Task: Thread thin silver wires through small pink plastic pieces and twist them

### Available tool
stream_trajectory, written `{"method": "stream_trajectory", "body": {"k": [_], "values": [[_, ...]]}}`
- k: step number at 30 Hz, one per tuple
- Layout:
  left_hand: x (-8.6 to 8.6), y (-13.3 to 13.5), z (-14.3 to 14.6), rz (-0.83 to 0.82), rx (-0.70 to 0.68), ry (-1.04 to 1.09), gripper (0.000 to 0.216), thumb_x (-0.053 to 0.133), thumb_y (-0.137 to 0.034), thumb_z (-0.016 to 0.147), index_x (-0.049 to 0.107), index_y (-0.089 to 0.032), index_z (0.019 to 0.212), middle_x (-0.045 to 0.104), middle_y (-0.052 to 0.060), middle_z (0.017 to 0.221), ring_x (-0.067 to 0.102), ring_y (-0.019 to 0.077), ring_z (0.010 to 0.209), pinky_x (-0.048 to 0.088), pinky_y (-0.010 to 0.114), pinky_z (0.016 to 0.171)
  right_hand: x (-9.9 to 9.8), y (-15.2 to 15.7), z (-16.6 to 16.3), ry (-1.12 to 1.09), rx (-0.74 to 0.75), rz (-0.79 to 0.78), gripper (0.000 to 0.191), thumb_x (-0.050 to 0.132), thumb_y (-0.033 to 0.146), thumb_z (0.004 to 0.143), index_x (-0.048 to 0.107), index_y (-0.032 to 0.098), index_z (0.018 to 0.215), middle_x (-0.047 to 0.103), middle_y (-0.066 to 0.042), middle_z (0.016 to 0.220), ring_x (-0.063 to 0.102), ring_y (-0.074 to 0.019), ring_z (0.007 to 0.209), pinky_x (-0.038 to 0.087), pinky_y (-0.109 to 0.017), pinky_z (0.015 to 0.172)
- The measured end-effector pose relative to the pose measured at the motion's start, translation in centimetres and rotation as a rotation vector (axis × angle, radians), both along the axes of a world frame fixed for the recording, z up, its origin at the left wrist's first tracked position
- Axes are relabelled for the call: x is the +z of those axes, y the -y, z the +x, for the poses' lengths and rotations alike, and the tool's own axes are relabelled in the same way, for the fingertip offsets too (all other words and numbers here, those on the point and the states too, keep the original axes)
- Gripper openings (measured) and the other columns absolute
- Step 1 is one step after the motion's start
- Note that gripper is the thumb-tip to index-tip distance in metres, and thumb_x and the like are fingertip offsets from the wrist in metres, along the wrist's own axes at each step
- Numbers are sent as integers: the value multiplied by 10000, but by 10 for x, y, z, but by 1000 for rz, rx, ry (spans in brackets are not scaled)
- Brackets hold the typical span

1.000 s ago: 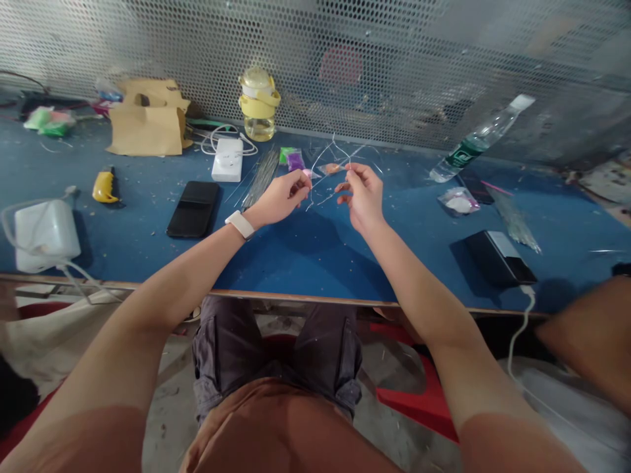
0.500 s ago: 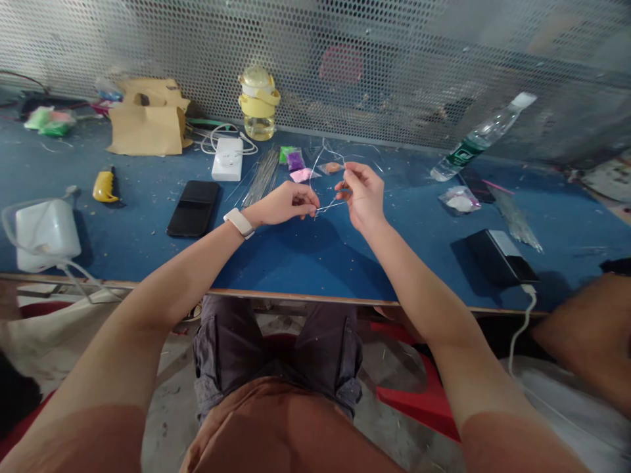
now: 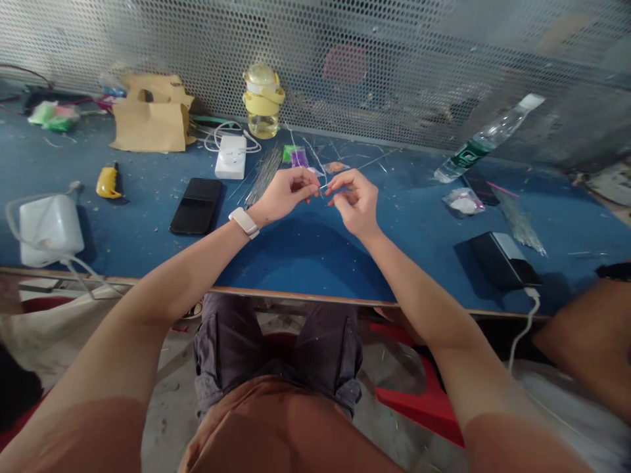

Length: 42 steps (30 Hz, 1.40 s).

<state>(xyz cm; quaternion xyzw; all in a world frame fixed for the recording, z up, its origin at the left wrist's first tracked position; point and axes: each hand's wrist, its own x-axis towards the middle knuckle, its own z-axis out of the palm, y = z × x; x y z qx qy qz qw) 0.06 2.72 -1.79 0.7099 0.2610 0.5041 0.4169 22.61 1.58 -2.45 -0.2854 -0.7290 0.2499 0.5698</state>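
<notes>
Both hands meet above the blue table [image 3: 305,256], pinching a thin silvery wire [image 3: 315,157] whose loose ends stick up and away toward the mesh wall. My left hand [image 3: 286,194], with a white watch on its wrist, closes thumb and forefinger on the wire. Fingertip to fingertip with it, my right hand [image 3: 353,200] pinches the same wire. Behind the hands lie small bags of beads, green and purple [image 3: 294,156], and an orange one [image 3: 336,167]. A bundle of straight wires [image 3: 263,176] lies just left of them.
A black phone [image 3: 196,205], white power strip [image 3: 231,157], yellow cutter [image 3: 107,182], paper bag [image 3: 150,118] and yellow bottle [image 3: 263,102] stand to the left and back. A tipped water bottle [image 3: 486,141] and black power bank [image 3: 503,259] are on the right. Another person's arm [image 3: 586,341] shows at the right edge.
My hands have drawn together until the fingertips meet, and the wire shape between them has folded up; its loose ends now point up and back.
</notes>
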Motion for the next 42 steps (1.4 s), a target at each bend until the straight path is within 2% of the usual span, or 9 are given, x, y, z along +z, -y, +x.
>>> {"method": "stream_trajectory", "body": {"k": [3, 6, 9, 12, 21, 27, 31, 35, 42], "values": [[0, 1, 1, 3, -15, -7, 75, 810, -162, 1032, 749, -159, 988, 802, 51, 914, 708, 100, 736, 615, 254, 742, 1, 3, -4, -8, -39, 13, 474, 850, 709, 978, 652, 279, 955, 766, -41, 1059, 779, -204, 925, 649, -328, 642], [0, 3, 3, 4, -33, -25, 71, 803, -151, 1025, 748, -159, 981, 803, 51, 911, 710, 98, 739, 620, 251, 746, 0, 1, -6, -50, -110, -2, 617, 864, 778, 944, 534, 272, 820, 783, -36, 1025, 753, -192, 864, 679, -367, 701], [0, 5, 4, -18, -25, -35, 84, 807, -164, 1030, 745, -162, 973, 806, 56, 929, 725, 101, 747, 641, 265, 768, 3, 2, -8, -77, -142, -62, 706, 856, 834, 919, 459, 274, 753, 782, -28, 976, 741, -194, 826, 726, -452, 833], [0, 6, 4, -65, 0, -37, 92, 817, -193, 1043, 742, -164, 998, 817, 60, 944, 750, 110, 756, 661, 281, 785, 8, 4, -8, -96, -188, -82, 723, 847, 878, 893, 467, 286, 728, 768, -39, 968, 776, -239, 935, 740, -522, 960], [-2, 3, 2, -91, 18, -50, 53, 793, -142, 1049, 743, -149, 1033, 837, 73, 955, 773, 119, 752, 661, 295, 795, 10, -2, -3, -190, -286, -60, 639, 793, 878, 938, 545, 300, 828, 725, -44, 1076, 801, -229, 936, 771, -464, 846], [-2, 3, 2, -57, 12, -48, 91, 833, -168, 1030, 750, -147, 997, 840, 81, 934, 772, 126, 759, 663, 296, 796, 8, -11, -5, -302, -157, -152, 656, 884, 899, 835, 588, 328, 966, 766, 12, 948, 823, -220, 901, 768, -472, 912], [-3, 3, 2, -34, 27, -49, 118, 861, -224, 1024, 771, -152, 998, 844, 79, 934, 772, 128, 768, 664, 288, 787, 7, -7, -9, -169, -79, -221, 691, 977, 885, 718, 674, 330, 995, 802, 16, 934, 823, -223, 920, 749, -459, 951], [-4, 3, 3, -20, 18, -42, 111, 869, -215, 1015, 778, -157, 992, 838, 70, 922, 779, 130, 777, 671, 287, 796, 7, 1, -12, -59, -51, -197, 608, 937, 873, 793, 750, 304, 900, 794, 4, 851, 793, -212, 791, 726, -437, 843], [-5, 2, 4, -45, 8, -31, 99, 789, -104, 986, 811, -148, 1071, 854, 86, 1008, 806, 142, 861, 682, 291, 858, 9, 2, -11, -93, -67, -204, 585, 926, 860, 822, 736, 317, 932, 783, 6, 849, 798, -216, 778, 732, -428, 774]]}}
